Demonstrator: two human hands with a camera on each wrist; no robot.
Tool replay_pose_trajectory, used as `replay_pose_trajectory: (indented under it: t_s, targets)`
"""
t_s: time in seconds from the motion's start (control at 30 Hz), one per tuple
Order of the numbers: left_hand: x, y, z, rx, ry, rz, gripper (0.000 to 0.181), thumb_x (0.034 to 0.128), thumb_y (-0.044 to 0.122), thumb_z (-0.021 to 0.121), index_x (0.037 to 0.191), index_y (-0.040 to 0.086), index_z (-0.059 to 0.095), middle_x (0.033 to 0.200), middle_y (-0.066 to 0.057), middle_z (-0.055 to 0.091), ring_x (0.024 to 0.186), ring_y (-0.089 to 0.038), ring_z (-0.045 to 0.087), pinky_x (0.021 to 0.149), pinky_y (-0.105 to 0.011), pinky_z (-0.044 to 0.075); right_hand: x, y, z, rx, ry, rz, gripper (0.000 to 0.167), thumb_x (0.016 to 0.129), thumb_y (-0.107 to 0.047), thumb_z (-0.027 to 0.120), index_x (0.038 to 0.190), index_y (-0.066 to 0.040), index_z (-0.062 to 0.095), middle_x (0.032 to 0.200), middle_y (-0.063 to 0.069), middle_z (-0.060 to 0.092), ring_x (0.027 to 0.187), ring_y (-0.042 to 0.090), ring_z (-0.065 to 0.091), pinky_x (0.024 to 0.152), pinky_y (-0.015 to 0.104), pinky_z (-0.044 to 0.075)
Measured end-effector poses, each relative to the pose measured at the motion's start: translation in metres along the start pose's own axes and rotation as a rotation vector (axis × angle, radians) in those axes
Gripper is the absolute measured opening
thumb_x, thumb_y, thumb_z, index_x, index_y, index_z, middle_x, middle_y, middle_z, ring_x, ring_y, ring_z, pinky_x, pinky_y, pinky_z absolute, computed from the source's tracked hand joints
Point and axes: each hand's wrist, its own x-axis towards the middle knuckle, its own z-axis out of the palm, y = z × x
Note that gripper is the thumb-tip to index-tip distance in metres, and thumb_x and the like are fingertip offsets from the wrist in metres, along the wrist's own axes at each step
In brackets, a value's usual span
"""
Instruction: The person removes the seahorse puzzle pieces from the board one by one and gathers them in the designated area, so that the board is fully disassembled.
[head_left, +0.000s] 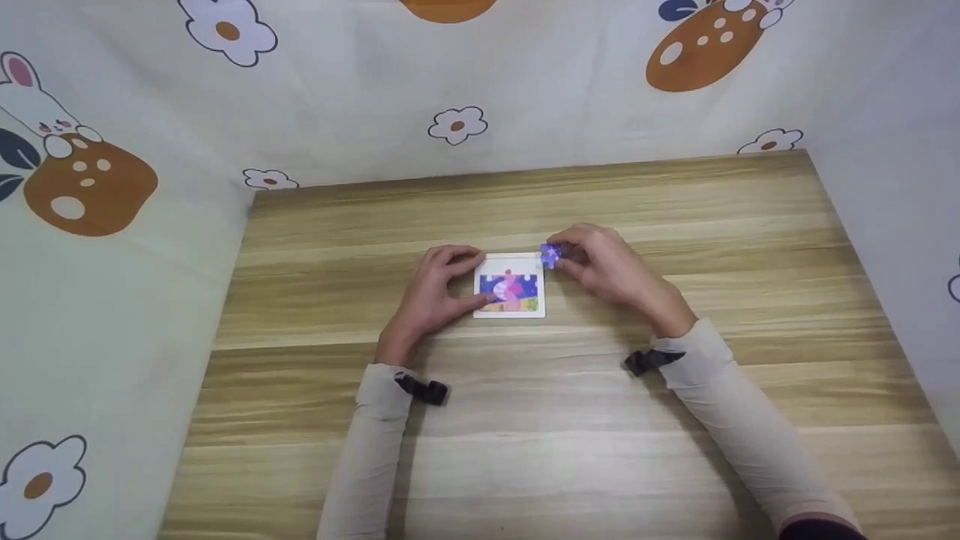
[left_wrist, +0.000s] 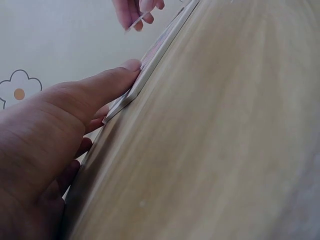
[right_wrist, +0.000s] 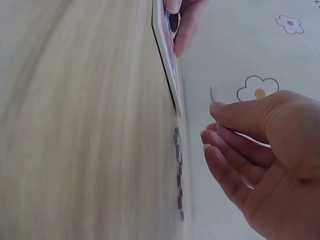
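Observation:
A small square puzzle board (head_left: 510, 315) with a white rim lies on the wooden table. Its lower part carries joined pieces with a pink figure on blue; the upper part shows white. My left hand (head_left: 435, 289) holds the board's left side, thumb (left_wrist: 112, 82) on the picture and index finger by the upper left corner. Just off the upper right corner, my right hand (head_left: 611, 266) pinches a purple-blue puzzle piece (head_left: 550, 256) between thumb and fingers. In the right wrist view the piece (right_wrist: 214, 95) appears edge-on, raised above the table.
Several loose puzzle pieces (right_wrist: 179, 185) lie on the table near the right hand in the right wrist view; the head view hides them. A patterned cloth (head_left: 360, 97) stands behind the wooden table (head_left: 525, 435) and along its sides.

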Motion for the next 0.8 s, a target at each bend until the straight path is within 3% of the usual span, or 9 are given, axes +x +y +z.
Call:
replay_pose_trajectory:
  t_s: [0.3, 0.53, 0.8]
  targets:
    - [-0.001, -0.001, 0.002, -0.002, 0.01, 0.007, 0.077, 0.0875, 0.056, 0.087, 0.152, 0.022, 0.063, 0.157, 0.005, 0.058, 0.152, -0.024, 0.042, 0.129, -0.047, 0.03, -0.019, 0.017, -0.016, -0.004, 0.006, 0.029, 0.035, 0.097, -0.008, 0.079, 0.132, -0.003, 0.074, 0.12, 0.015, 0.077, 0.102, 0.031, 0.073, 0.091, 0.047, 0.062]
    - [0.0, -0.002, 0.001, -0.007, 0.009, 0.006, 0.077, 0.0874, 0.057, 0.087, 0.152, 0.023, 0.063, 0.157, 0.005, 0.058, 0.152, -0.023, 0.042, 0.129, -0.046, 0.032, -0.033, 0.034, -0.029, 0.005, 0.022, 0.061, 0.036, 0.096, -0.006, 0.08, 0.131, -0.003, 0.073, 0.122, 0.015, 0.076, 0.109, 0.033, 0.074, 0.098, 0.051, 0.061]
    - [0.0, -0.002, 0.001, -0.013, 0.02, 0.005, 0.077, 0.0861, 0.058, 0.088, 0.151, 0.024, 0.065, 0.156, 0.007, 0.059, 0.151, -0.022, 0.043, 0.129, -0.047, 0.031, -0.035, 0.041, -0.039, 0.014, 0.033, 0.116, 0.034, 0.097, -0.007, 0.08, 0.131, -0.006, 0.074, 0.124, 0.014, 0.074, 0.111, 0.031, 0.069, 0.099, 0.051, 0.057]
